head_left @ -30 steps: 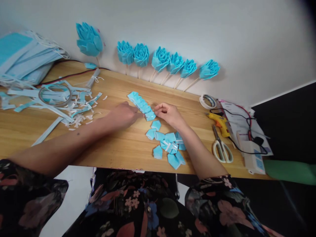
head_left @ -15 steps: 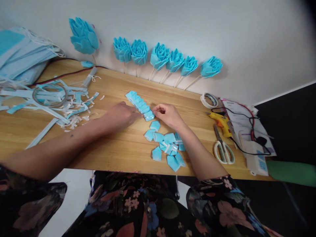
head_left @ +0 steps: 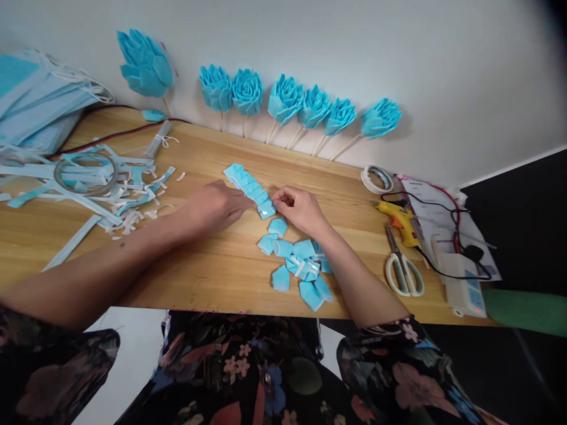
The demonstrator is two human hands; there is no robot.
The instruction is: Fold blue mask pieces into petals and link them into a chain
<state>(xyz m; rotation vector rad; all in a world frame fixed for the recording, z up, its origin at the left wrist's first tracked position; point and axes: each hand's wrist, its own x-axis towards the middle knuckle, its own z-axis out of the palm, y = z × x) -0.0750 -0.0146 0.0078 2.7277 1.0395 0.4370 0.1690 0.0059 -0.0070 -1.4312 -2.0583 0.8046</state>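
Observation:
A strip of overlapping folded blue petals point(head_left: 248, 188) lies slantwise on the wooden table, with shiny clear tape at its near end. Along its left edge rests my left hand point(head_left: 217, 206), palm down, fingers stretched out and touching the strip. On the other side, my right hand point(head_left: 301, 208) has thumb and forefinger pinched together at the strip's near right end. The fingertips hide exactly what they grip there. Just below lie several loose blue petals point(head_left: 304, 249), some under or beside my right forearm, a few with white strips on them.
Several blue flowers on sticks point(head_left: 286, 100) lean against the wall. Left are face masks point(head_left: 48, 106), a tape ring point(head_left: 56, 177) and scraps point(head_left: 133, 218). Right are a white tape roll point(head_left: 368, 183), a yellow glue gun point(head_left: 398, 221), scissors point(head_left: 401, 268) and a white power strip point(head_left: 460, 289).
My left hand has shifted slightly, its fingertips staying at the strip's edge. My right hand keeps its pinch at the near end. The whole view has moved a little.

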